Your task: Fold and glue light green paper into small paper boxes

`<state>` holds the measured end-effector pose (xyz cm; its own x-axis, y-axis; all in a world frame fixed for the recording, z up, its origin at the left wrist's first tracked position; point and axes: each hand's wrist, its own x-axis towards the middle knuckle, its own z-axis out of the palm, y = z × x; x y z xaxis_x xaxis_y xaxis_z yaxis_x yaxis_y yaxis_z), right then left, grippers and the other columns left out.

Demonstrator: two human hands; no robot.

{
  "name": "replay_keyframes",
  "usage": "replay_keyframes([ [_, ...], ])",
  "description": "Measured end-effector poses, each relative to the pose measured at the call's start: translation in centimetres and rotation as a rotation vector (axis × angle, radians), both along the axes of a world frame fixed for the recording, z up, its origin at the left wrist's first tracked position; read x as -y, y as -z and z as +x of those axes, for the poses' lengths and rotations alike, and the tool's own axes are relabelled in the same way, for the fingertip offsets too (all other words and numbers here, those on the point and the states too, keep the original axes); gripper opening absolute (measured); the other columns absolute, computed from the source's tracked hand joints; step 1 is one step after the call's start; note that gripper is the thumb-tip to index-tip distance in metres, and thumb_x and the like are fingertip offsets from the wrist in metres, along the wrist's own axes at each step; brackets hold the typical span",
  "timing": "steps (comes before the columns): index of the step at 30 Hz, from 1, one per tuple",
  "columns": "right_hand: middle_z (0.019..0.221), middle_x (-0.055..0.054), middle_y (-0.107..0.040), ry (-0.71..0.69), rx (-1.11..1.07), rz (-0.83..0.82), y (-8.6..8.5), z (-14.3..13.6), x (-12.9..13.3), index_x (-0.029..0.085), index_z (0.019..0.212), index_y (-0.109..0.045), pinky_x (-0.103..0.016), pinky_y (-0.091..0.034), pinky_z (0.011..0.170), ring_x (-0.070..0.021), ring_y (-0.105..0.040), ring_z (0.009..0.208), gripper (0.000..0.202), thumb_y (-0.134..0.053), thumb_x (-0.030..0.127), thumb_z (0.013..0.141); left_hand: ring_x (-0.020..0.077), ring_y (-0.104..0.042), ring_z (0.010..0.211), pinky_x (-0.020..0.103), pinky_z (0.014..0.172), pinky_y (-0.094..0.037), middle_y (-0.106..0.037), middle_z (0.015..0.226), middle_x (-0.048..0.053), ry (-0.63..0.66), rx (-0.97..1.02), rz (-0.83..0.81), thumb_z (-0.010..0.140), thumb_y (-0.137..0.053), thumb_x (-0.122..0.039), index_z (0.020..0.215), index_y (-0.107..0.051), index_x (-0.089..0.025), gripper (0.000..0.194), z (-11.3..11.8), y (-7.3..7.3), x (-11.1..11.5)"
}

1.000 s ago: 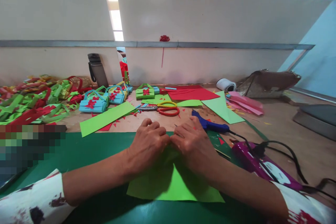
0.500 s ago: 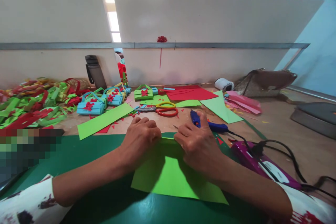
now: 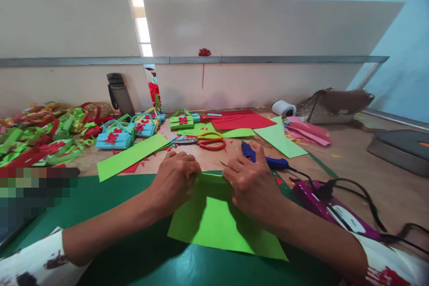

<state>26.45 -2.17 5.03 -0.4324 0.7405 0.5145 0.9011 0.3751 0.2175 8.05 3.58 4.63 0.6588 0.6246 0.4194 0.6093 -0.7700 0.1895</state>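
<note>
A sheet of light green paper (image 3: 217, 221) lies on the dark green mat (image 3: 140, 250), with its far edge folded over in a narrow strip. My left hand (image 3: 177, 181) is closed on the left end of that edge, its fingertips partly hidden. At the right end, my right hand (image 3: 250, 183) pinches the same edge. A thin pointed tip pokes out left of the right hand; what it belongs to is hidden. Just beyond the right hand lies a blue glue gun (image 3: 264, 158). Scissors (image 3: 204, 141) with red and yellow handles lie farther back.
Small paper bags (image 3: 114, 137) with red bows and a heap of paper pieces (image 3: 43, 138) stand at left by a dark bottle (image 3: 120, 94). Red sheets (image 3: 241, 119) lie behind. A purple power strip (image 3: 335, 210) with cables is at right, near a handbag (image 3: 335, 105).
My left hand has shifted slightly left along the folded edge, showing more of it between the hands. My right hand stays at its end. The whole view has moved a little.
</note>
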Motion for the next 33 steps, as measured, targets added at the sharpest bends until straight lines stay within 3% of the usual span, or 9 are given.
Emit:
replay_keyframes([
  [8,0.066,-0.002,-0.061,0.037,-0.03,-0.117,-0.3,-0.1,0.1,0.017,0.063,-0.062,-0.056,-0.014,0.097,-0.0184,-0.053,0.069,0.019,-0.048,0.004,0.059,0.0176,-0.054,0.072,0.033,0.071,-0.035,-0.065,0.072,0.003,-0.02,-0.094,-0.017,0.079,-0.049,-0.007,0.067,-0.064,-0.016,0.021,-0.1,-0.6,0.3],
  [11,0.069,-0.003,-0.063,0.033,-0.038,-0.184,-0.2,-0.4,0.2,0.017,0.066,-0.063,-0.057,-0.012,0.097,-0.0192,-0.054,0.072,0.018,-0.049,0.006,0.065,0.0232,-0.055,0.085,0.039,0.078,-0.036,-0.066,0.088,0.007,-0.042,-0.187,-0.009,0.077,-0.06,-0.02,0.079,-0.066,-0.016,0.007,0.4,-1.1,0.9],
  [12,0.07,-0.003,-0.063,0.013,-0.039,-0.191,-0.1,-0.6,0.2,0.017,0.067,-0.063,-0.057,-0.012,0.097,-0.0195,-0.054,0.073,0.017,-0.049,0.007,0.067,0.0245,-0.055,0.089,0.04,0.08,-0.037,-0.065,0.092,0.008,-0.047,-0.232,-0.007,0.076,-0.064,-0.025,0.082,-0.065,-0.016,0.011,0.6,-1.3,1.1],
  [16,0.069,-0.002,-0.064,-0.045,-0.021,-0.185,0.3,-1.2,0.2,0.018,0.067,-0.063,-0.055,-0.013,0.097,-0.0183,-0.054,0.072,0.019,-0.05,0.006,0.072,0.0187,-0.059,0.081,0.037,0.08,-0.043,-0.065,0.083,0.005,-0.037,-0.38,-0.055,0.083,-0.06,-0.031,0.08,-0.064,-0.014,0.018,1.4,-1.4,1.5],
  [19,0.071,-0.003,-0.065,0.029,-0.025,-0.19,-0.2,-1.1,0.0,0.017,0.069,-0.064,-0.054,-0.014,0.097,-0.0193,-0.056,0.075,0.019,-0.05,0.007,0.076,0.017,-0.061,0.074,0.036,0.075,-0.046,-0.066,0.078,0.004,-0.078,-0.425,-0.082,0.087,-0.053,-0.025,0.08,-0.064,-0.013,0.018,1.2,-1.5,1.1],
  [23,0.072,-0.004,-0.067,0.112,-0.048,-0.24,-1.1,-0.7,-0.1,0.016,0.068,-0.064,-0.055,-0.016,0.096,-0.0199,-0.057,0.075,0.017,-0.052,0.009,0.078,0.0221,-0.063,0.065,0.036,0.067,-0.043,-0.069,0.066,0.009,-0.131,-0.49,-0.114,0.081,-0.05,-0.012,0.064,-0.067,-0.013,0.023,0.8,-1.9,1.1],
  [29,0.067,-0.004,-0.065,0.015,-0.099,-0.189,-0.3,-1.3,0.3,0.015,0.065,-0.063,-0.055,-0.02,0.097,-0.0189,-0.057,0.07,0.013,-0.055,0.009,0.074,0.0282,-0.065,0.066,0.032,0.055,-0.043,-0.069,0.069,0.013,-0.115,-0.541,-0.102,0.079,-0.05,-0.012,0.073,-0.067,-0.014,0.018,2.1,-2.0,1.8],
  [33,0.073,-0.004,-0.065,-0.114,-0.333,-0.189,-1.7,-1.7,2.0,0.016,0.074,-0.064,-0.049,-0.031,0.094,-0.0194,-0.059,0.075,0.01,-0.057,0.016,0.081,0.026,-0.065,0.066,0.035,0.063,-0.045,-0.068,0.067,0.011,-0.061,-0.562,-0.081,0.074,-0.055,-0.008,0.072,-0.066,-0.015,0.013,2.3,-2.6,1.5],
])
